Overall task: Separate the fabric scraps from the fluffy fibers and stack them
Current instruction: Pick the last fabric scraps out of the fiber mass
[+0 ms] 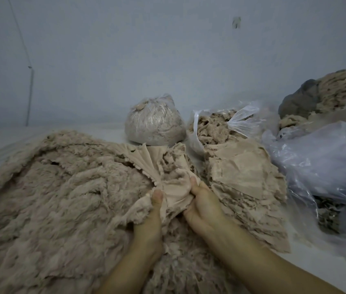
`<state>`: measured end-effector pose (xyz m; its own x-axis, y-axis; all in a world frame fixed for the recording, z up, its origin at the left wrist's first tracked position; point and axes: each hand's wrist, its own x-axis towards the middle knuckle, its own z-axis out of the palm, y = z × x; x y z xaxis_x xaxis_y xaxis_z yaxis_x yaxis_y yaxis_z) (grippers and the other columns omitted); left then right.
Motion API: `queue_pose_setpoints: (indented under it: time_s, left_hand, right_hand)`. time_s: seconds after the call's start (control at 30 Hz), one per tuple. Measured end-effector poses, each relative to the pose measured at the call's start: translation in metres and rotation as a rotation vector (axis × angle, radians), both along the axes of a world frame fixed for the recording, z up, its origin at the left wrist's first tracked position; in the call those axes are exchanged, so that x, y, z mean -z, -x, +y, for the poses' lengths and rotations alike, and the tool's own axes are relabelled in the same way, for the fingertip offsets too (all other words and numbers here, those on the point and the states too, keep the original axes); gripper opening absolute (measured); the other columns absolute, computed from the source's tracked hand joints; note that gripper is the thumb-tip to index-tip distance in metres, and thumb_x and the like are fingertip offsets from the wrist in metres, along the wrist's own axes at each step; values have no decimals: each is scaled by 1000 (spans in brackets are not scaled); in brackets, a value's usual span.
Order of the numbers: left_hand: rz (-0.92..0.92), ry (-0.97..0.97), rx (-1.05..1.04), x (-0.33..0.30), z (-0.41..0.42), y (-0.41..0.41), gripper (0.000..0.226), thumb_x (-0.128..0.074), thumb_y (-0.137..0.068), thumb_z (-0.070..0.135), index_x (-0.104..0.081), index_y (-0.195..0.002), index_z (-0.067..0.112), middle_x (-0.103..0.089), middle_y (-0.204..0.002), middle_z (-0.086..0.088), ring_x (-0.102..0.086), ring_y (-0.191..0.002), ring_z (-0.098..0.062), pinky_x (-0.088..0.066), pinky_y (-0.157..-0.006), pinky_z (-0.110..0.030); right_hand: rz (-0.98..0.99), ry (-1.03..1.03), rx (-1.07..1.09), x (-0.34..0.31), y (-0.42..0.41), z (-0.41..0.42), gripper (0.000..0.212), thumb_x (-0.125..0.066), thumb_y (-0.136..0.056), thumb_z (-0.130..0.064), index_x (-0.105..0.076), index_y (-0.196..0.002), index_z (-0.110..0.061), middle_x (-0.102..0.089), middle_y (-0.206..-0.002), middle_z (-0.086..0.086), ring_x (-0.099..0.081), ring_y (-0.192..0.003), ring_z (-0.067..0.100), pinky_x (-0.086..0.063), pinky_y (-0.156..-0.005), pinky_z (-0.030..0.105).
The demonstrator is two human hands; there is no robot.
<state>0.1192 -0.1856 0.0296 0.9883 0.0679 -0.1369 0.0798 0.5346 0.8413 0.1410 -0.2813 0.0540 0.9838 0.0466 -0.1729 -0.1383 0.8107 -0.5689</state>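
A big heap of beige fluffy fibers [57,198] covers the left and middle of the floor. Above its centre I hold a bunched beige fabric scrap [174,190], its pleated cloth fanning up and back with fluff clinging to it. My left hand [151,217] pinches the scrap's left side with the thumb on top. On the scrap's right side my right hand [201,205] grips the cloth, thumb up. To the right lies a stack of flat beige fabric scraps [242,172], with fluffy edges showing between the layers.
A tied clear bag of fluff [154,124] stands by the wall. Next to it is an open plastic bag of fluff [216,126]. Crumpled clear plastic bags [320,158] fill the right side, with more beige and grey material [325,92] behind. Pale wall close ahead.
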Motion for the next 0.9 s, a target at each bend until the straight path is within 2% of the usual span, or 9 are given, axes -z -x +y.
queue_pose_setpoints:
  time_s: [0.1, 0.13, 0.23, 0.3, 0.43, 0.53, 0.6, 0.77, 0.9]
  left_hand:
    - [32, 66, 90, 2, -4, 2, 59, -58, -72, 47, -64, -116, 9, -70, -109, -16, -63, -109, -30, -47, -97, -44]
    - [25, 81, 109, 3, -4, 2, 56, -56, -73, 46, -65, -114, 10, -71, -107, -12, -62, -110, -26, -49, -92, -40]
    - [-5, 139, 155, 4, 4, -3, 42, -52, -79, 44, -66, -105, 14, -74, -95, -3, -69, -91, -12, -55, -70, -26]
    - [-28, 107, 154, 3, 13, -8, 33, -57, -77, 43, -69, -96, 19, -75, -82, 1, -71, -73, -9, -55, -57, -23]
    - [47, -36, 287, 3, 14, -9, 42, -65, -70, 46, -76, -92, 12, -73, -85, -9, -69, -65, -19, -55, -50, -29]
    - [124, -8, 350, 4, 12, -9, 47, -66, -74, 34, -69, -107, 2, -69, -108, -21, -68, -96, -31, -57, -83, -42]
    - [165, -8, 372, 5, 12, -9, 39, -68, -71, 28, -74, -96, 0, -69, -107, -23, -67, -99, -31, -52, -89, -41]
    - [232, 26, 324, 5, 8, -7, 23, -63, -83, 16, -73, -88, -4, -72, -89, -22, -72, -73, -29, -57, -54, -33]
    - [222, 140, 157, 5, 7, -11, 16, -53, -93, 9, -64, -88, -1, -71, -67, -14, -69, -57, -21, -55, -52, -32]
  right_hand:
    - [38, 19, 24, -2, -8, -1, 31, -38, -104, -16, -52, -128, -3, -62, -121, 23, -66, -98, 37, -56, -82, 48]
    - [67, 15, 53, -4, -12, -3, 33, -37, -104, -18, -51, -128, -1, -61, -120, 23, -68, -82, 34, -59, -68, 40]
    - [93, 74, 151, -6, -24, -21, 27, -33, -101, -7, -58, -111, -3, -62, -81, 16, -48, -41, 13, -33, -26, 17]
    - [17, 204, 61, -7, -17, -29, 17, -48, -94, -5, -64, -100, -7, -60, -67, 6, -45, -35, 7, -33, -29, 16]
    - [-51, 343, -177, 9, 7, -23, 30, -62, -88, -8, -63, -116, 0, -67, -108, 19, -66, -80, 25, -55, -72, 30]
    - [-4, 463, -229, 20, 24, -18, 32, -70, -82, -9, -66, -111, 4, -72, -99, 22, -71, -83, 30, -58, -74, 37]
    - [4, 552, -244, 23, 34, -18, 28, -74, -78, -10, -70, -103, 3, -73, -94, 21, -71, -78, 28, -58, -69, 35]
    - [-10, 675, -285, 31, 50, -19, 19, -76, -76, 0, -73, -95, 0, -74, -90, 18, -72, -80, 27, -57, -69, 31]
    - [-30, 766, -320, 34, 56, -24, 21, -78, -74, 0, -72, -93, -4, -73, -71, 5, -68, -59, 12, -53, -57, 23]
